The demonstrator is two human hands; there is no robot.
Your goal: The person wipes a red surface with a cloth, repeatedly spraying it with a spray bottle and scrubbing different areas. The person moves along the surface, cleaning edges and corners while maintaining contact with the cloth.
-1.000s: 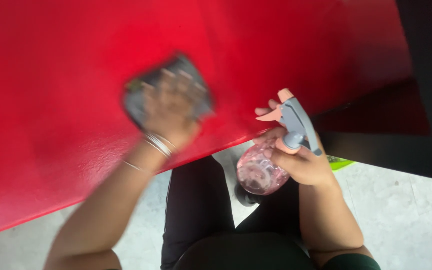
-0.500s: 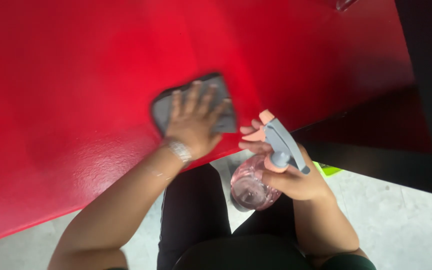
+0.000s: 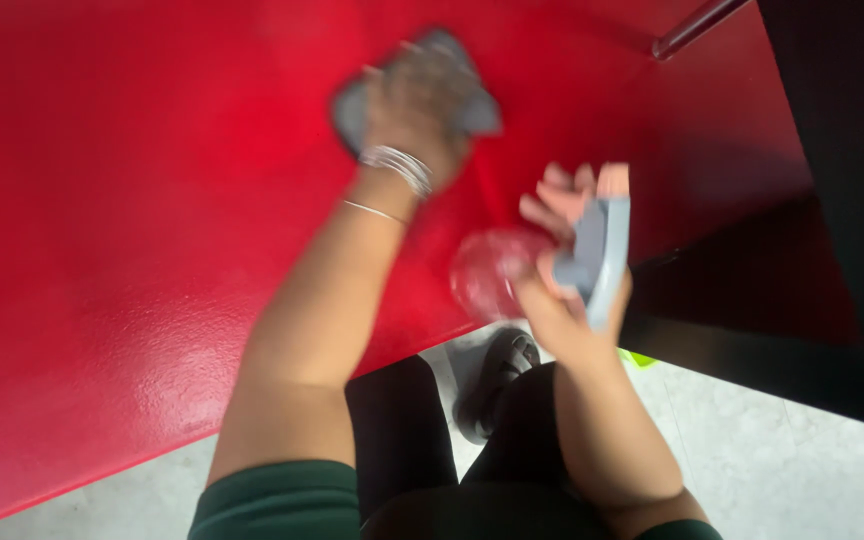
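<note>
Head view, near to far. Motion blur was heavy, so finger detail is approximate.

Nearest, below both grips: green sleeve [image 3: 272,500], black trousers [image 3: 402,440], a dark shoe [image 3: 497,375] on the pale floor [image 3: 802,470].

Right hand [image 3: 562,300]: grip was closed round the neck of a spray bottle [image 3: 487,270]. The clear pinkish body hung to the inner side of the grip and the grey trigger head [image 3: 597,255] stood above it. Fingertips showed past the trigger, but I couldn't tell whether any was on it. The bottle was held in the air over the near edge of the red desk [image 3: 132,200], not resting on it, and the nozzle aim was unreadable.

Left hand [image 3: 417,95], beyond the right grip and further onto the desk: it lay palm-down on a grey cloth [image 3: 352,110], fingers apparently spread and pressing rather than pinching. Cloth edges stuck out on both sides of the grip. Silver bangles [image 3: 399,168] sat just behind it at the wrist.

Past the left grip, at the far right corner, was a metal bar [image 3: 697,25]; a black panel [image 3: 852,150] lay outboard of the right grip.

Judgement: this was a wiping stroke under way, with the bottle parked in the other hand.

Next move calls for:
- keeping the palm flat so the cloth doesn't bunch
- steady pressure on the stroke across the glossy surface
- keeping the bottle clear of the sweeping arm
</note>
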